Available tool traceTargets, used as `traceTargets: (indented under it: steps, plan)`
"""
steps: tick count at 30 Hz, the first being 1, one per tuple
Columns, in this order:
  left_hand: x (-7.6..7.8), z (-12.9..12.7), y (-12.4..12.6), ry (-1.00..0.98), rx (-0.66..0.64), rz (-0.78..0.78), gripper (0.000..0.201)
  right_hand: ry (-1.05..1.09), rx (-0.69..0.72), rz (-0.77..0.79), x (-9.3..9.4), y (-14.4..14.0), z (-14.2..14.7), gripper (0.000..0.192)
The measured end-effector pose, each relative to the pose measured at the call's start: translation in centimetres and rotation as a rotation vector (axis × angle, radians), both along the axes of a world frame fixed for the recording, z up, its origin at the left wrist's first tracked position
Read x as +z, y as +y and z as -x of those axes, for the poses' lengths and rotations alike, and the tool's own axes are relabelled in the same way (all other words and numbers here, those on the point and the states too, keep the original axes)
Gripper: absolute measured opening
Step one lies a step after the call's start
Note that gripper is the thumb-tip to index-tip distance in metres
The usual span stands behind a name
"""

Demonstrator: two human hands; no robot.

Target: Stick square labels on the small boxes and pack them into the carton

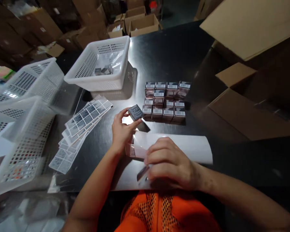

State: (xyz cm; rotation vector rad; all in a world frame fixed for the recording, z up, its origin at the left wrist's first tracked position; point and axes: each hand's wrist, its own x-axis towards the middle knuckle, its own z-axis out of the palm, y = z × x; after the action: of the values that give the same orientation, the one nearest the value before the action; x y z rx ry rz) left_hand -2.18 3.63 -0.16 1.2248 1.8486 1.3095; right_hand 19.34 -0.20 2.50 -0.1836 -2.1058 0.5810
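Orange mesh clothing (158,212) shows closest, at the table's near edge, with a forearm reaching in on either side of it. The left hand (122,130) grips a small box (135,112) between thumb and fingers, raised above the table (169,54), its dark printed face turned up. The right hand (171,162) is bent over a glossy white sheet (193,146), fingers curled; whether they pinch it, I cannot tell. Something shiny and blurred lies by those fingertips, and a brownish box (130,150) shows at the sheet's left end.

Just beyond the held box, barcoded boxes (168,111) are grouped in close rows. To the left, label sheets (87,119) lie fanned and overlapping. Behind them, a white basket (106,84) carries a few small grey boxes (108,69) and clear plastic. Two more baskets, one farther (44,74) and one nearer (31,145), are at the far left. An opened cardboard box (251,112) is at the right, and open cartons (145,27) are past the table's far edge.
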Motion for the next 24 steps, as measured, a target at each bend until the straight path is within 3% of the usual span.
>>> traceTargets:
  steps: [2,4,6,8,10,16,21,24]
  plan:
    - [0.2,-0.4,-0.2,-0.173,-0.106,0.002,0.072,0.157,-0.010,0.300,0.6,0.4,-0.7,0.004]
    - [0.4,-1.0,-0.6,-0.302,-0.212,0.003,0.071,0.304,-0.157,0.537,1.1,1.3,-1.3,0.009]
    - [0.6,-1.6,-1.1,-0.341,-0.281,-0.008,0.063,0.410,-0.284,0.690,1.3,2.3,-1.7,0.015]
    - [0.7,-2.2,-1.7,-0.348,-0.352,-0.036,0.057,0.409,-0.308,0.801,1.3,3.3,-1.9,0.016]
    - [0.8,-2.6,-2.1,-0.340,-0.415,-0.068,0.055,0.335,-0.292,0.855,1.3,3.8,-2.1,0.013]
    - [1.1,-2.8,-2.6,-0.277,-0.465,-0.058,0.050,0.261,-0.349,0.769,1.5,3.6,-2.4,0.017]
    - [0.6,-2.4,-2.6,-0.262,-0.539,-0.005,0.055,0.218,-0.234,0.924,1.8,3.3,-2.8,0.018]
    - [0.1,-2.0,-2.6,-0.269,-0.598,0.028,0.059,0.125,-0.155,1.044,2.0,3.1,-3.0,0.038]
